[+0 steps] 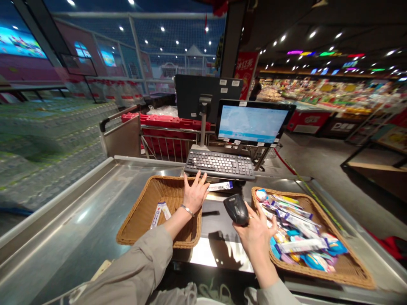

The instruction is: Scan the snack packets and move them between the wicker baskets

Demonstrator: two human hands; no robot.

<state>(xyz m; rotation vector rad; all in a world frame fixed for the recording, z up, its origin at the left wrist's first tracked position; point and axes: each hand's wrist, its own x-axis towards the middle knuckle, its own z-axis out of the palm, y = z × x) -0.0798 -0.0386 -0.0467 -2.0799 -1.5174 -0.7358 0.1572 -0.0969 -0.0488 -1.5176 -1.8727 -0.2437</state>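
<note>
My left hand is palm down over the right rim of the left wicker basket, fingers partly spread. A slim white-and-blue packet sticks out to the right from by its thumb; the grip itself is hidden under the hand. Two similar packets lie in that basket. My right hand is closed round a black barcode scanner, its head tilted up and left. Beside this hand is the right wicker basket, which holds several slim packets and colourful small toys or sweets.
A black keyboard stands at the counter's back edge, below a lit monitor and a second screen seen from behind. Both baskets rest on the metal counter. Past it are a shopping trolley and stacked bottle packs.
</note>
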